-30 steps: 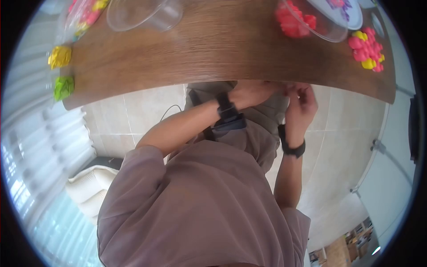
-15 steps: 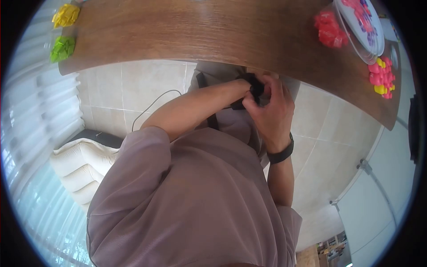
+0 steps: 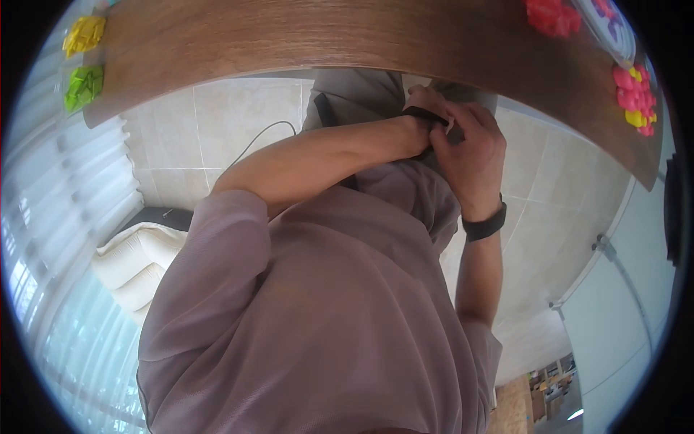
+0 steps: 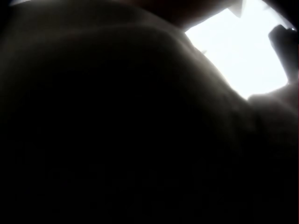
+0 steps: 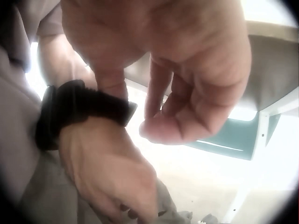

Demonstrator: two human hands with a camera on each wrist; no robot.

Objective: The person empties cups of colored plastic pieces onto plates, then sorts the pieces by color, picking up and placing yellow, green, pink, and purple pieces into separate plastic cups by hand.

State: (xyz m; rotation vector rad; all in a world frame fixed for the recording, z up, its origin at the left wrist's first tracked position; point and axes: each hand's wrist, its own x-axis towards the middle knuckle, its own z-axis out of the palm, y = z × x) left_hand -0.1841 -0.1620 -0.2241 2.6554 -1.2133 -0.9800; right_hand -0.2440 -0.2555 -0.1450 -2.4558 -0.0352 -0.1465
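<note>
My left forearm crosses in front of my body below the table edge. On its wrist sits a black wrist strap [image 3: 425, 113], whose loose end sticks out in the right wrist view. My right hand [image 3: 473, 163] is at this strap, with thumb against the band [image 5: 91, 103] and curled fingers [image 5: 170, 128] close to its free end. Hanging loosely curled over my lap, my left hand [image 5: 110, 170] holds nothing. The left wrist view is mostly dark, with a bright patch at upper right.
Above my lap is the wooden table [image 3: 289, 40]. Yellow [image 3: 84, 35] and green [image 3: 84, 88] wrapped pieces lie at its left end. Red pieces [image 3: 553, 18], a pale plate [image 3: 611, 32] and a pink-and-yellow cluster [image 3: 635, 98] sit at the right. A cream cushioned seat [image 3: 137, 264] stands at left.
My right hand has come from beside the left hand to the strap on the left wrist. The head view has shifted, so the table sits higher in it.
</note>
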